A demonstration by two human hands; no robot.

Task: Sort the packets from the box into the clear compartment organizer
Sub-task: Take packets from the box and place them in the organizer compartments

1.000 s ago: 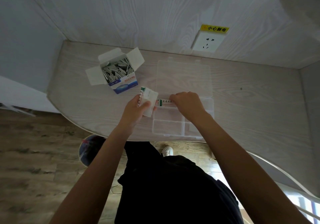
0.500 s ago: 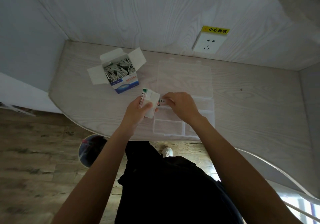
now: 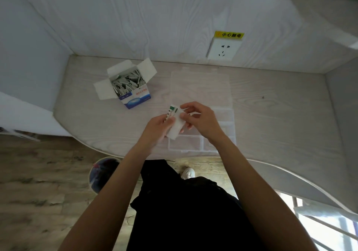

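An open blue-and-white box full of several packets stands at the back left of the desk. The clear compartment organizer lies open in front of me, its lid folded back flat. My left hand grips a small stack of white packets with green print over the organizer's left edge. My right hand reaches across and pinches the top packet of that stack between thumb and fingers. The organizer's near compartments look bare; those under my hands are hidden.
A wall socket with a yellow warning label sits on the back panel. The pale wood desk has a curved front edge. Below it on the floor stand a round bin and my white shoe.
My right hand left a packet's spot in the organizer's top row and moved left to the stack in my left hand, now pinching its top packet. The left hand barely moved.
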